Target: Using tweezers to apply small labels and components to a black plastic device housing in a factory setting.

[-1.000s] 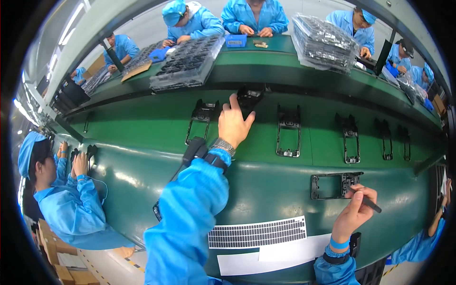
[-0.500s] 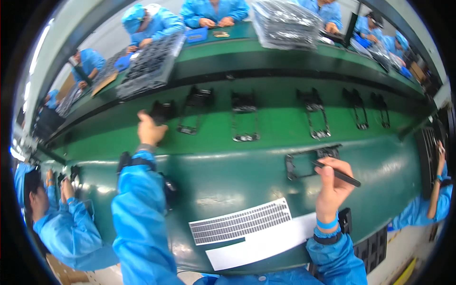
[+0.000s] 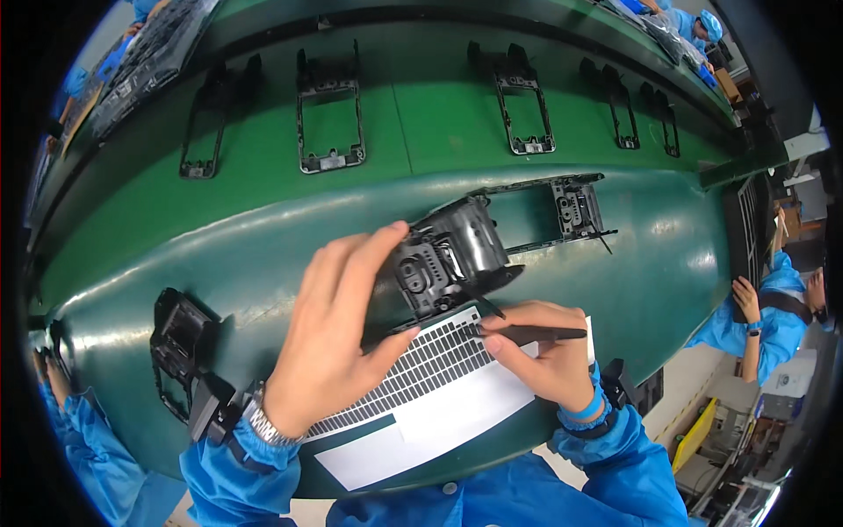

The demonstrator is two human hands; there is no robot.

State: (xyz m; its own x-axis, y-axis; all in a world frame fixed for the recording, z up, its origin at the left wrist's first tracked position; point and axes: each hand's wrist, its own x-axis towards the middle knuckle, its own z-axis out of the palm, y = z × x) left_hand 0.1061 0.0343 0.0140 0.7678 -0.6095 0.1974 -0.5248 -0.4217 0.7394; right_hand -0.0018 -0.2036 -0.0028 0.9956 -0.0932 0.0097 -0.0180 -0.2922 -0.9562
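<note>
My left hand (image 3: pixel 329 325) grips a black plastic frame part (image 3: pixel 470 241), with the fingertips on its upper edge and the thumb at its lower edge. The part is held tilted above the table, just over the label sheet. My right hand (image 3: pixel 549 356) pinches a slim black pen-like tool (image 3: pixel 553 334). Its tip points left, at the right end of a white sheet covered with small black rectangular labels (image 3: pixel 395 386). Whether a label sticks to the tip is too small to tell. Partly under my hands lies a plain white sheet (image 3: pixel 457 439).
Another black frame (image 3: pixel 575 209) lies on the green table (image 3: pixel 263 263) behind the held one. A further black part (image 3: pixel 180 334) sits beside my left wrist. Several similar frames (image 3: pixel 331 158) stand along the green strip (image 3: pixel 421 132) at the back. A co-worker's hand (image 3: pixel 746 299) shows at right.
My left hand has come back from the far strip to the sheets and now holds a black frame part. My right hand has moved from the lying frame to the label sheet. The view has shifted.
</note>
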